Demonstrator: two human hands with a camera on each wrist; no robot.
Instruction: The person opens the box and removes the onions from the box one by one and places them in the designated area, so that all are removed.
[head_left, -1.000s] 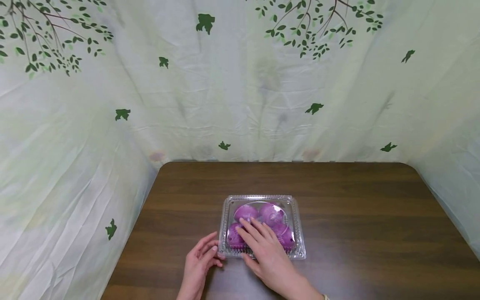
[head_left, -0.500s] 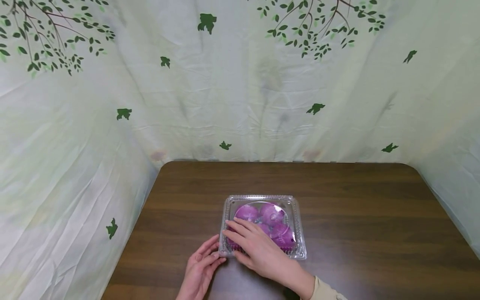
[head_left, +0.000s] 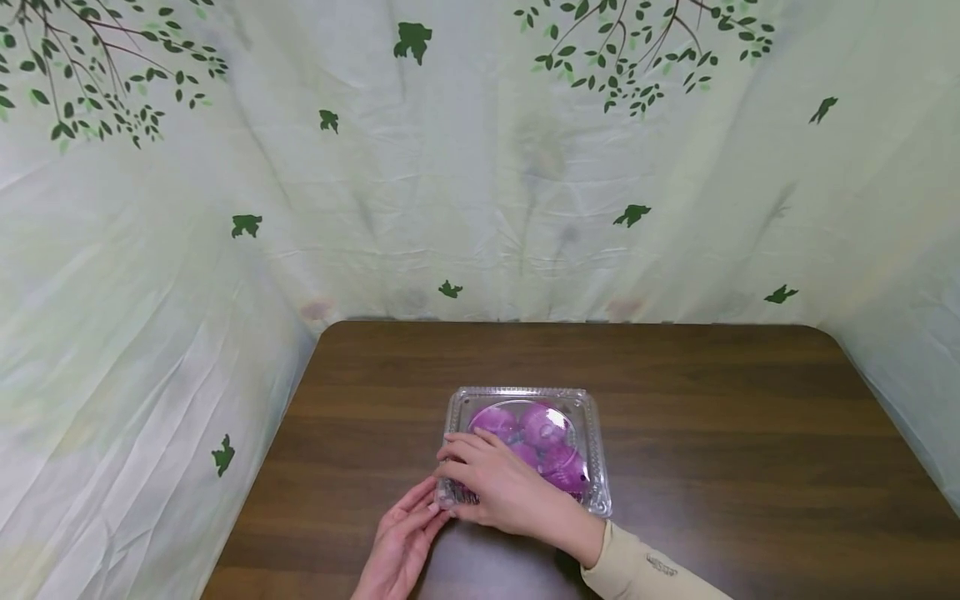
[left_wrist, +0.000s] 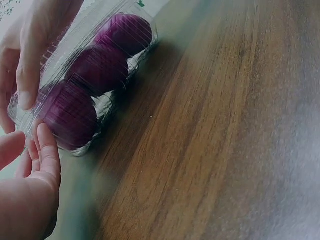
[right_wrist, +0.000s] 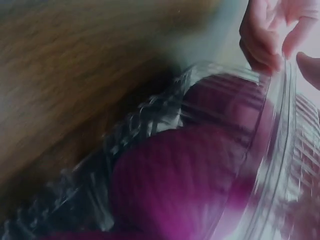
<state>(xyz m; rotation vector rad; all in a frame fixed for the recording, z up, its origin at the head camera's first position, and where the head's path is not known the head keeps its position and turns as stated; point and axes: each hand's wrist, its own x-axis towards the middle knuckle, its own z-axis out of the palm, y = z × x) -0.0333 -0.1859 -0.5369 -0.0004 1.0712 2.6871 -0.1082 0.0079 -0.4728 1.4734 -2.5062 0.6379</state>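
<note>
A clear plastic clamshell box (head_left: pixel 592 425) with a lid holds several round purple things that look like red onions (head_left: pixel 543 427). It sits near the front middle of the brown table, its ribbed side also visible in the left wrist view. At the front left corner, my left hand (head_left: pixel 405 533) pinches the rim (right_wrist: pixel 280 105) between thumb and fingers. My right hand (head_left: pixel 506 492) lies across the lid's left part, fingers bent toward the left edge and thumb by the same corner, close to the left fingertips. It covers part of the contents.
The brown wooden table (head_left: pixel 712 433) extends behind the box and to both sides, with rounded far corners. A pale cloth (head_left: pixel 480 167) printed with leaves and branches hangs behind it and along both sides. A beige sleeve (head_left: pixel 645 567) covers the right forearm.
My right hand has slid left over the lid, from its middle to the front left corner, its thumb drawing near the left hand. The left hand has closed in on the corner; the box stays put.
</note>
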